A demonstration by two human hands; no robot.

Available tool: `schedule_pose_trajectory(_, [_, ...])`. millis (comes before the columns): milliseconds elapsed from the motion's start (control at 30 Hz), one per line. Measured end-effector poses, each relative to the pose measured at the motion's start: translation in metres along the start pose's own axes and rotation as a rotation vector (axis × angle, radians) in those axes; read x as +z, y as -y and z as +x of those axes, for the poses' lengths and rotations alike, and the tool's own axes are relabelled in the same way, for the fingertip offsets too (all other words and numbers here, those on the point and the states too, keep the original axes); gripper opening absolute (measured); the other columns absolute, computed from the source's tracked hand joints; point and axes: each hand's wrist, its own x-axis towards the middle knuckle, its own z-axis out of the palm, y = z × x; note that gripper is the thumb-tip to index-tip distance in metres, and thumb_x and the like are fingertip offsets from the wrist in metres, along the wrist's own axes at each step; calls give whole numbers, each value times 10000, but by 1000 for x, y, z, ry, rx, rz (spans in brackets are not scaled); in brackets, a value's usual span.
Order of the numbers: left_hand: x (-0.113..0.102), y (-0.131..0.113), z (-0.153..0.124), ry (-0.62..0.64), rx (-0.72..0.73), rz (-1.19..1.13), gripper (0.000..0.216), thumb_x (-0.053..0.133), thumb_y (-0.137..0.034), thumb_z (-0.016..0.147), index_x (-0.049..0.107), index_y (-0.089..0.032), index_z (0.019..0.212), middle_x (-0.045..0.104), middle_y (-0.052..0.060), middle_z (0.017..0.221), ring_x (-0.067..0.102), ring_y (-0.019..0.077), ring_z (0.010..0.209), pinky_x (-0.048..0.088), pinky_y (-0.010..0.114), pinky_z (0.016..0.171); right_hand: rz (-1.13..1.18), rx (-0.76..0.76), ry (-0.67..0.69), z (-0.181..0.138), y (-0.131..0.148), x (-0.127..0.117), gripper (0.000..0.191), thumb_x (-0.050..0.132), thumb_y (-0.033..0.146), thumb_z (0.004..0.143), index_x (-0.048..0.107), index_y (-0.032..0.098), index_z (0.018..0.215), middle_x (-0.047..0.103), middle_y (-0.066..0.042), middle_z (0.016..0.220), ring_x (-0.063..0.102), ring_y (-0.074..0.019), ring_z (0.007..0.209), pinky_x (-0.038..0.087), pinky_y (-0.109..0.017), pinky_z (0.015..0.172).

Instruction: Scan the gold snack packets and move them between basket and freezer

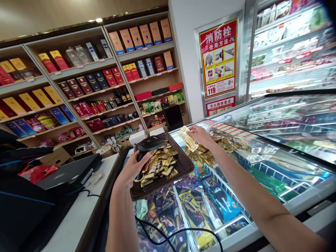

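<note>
My left hand [135,168] is wrapped round the handle of a black barcode scanner [151,142], held over a dark brown woven basket [185,162]. Inside the basket lies a heap of small gold packets [161,162]. With its fingers pinched, my right hand [200,134] grips a gold packet [188,138] just beyond the basket's right side. More gold packets [225,142] are spread in a loose pile on the freezer's glass top, below and to the right of that hand.
A glass-topped chest freezer [231,224] with bagged goods spans the front and right. A black cable [181,231] loops across it. At left is a white counter [105,175] with a black device [70,171]. Shelves of boxes [91,82] line the back wall.
</note>
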Motion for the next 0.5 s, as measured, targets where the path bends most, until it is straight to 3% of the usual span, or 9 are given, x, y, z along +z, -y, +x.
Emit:
schedule_pose_trajectory(167, [9,-4,-1,64,-3,17,454,675,-620,731,558,-188,801,557,-28,634,442,89,506,300,209,468,104,19,163,-5,12,-14,177,610,379,820,616,204,852,615,22,671,525,-128,604,343,-232,556])
schedule_pose_trajectory(500, [22,-4,4,125,19,29,427,693,-578,741,545,-184,816,580,-16,714,463,96,551,349,225,515,272,165,161,-4,12,-22,138,607,307,807,639,174,826,572,17,692,486,-112,606,341,-222,550])
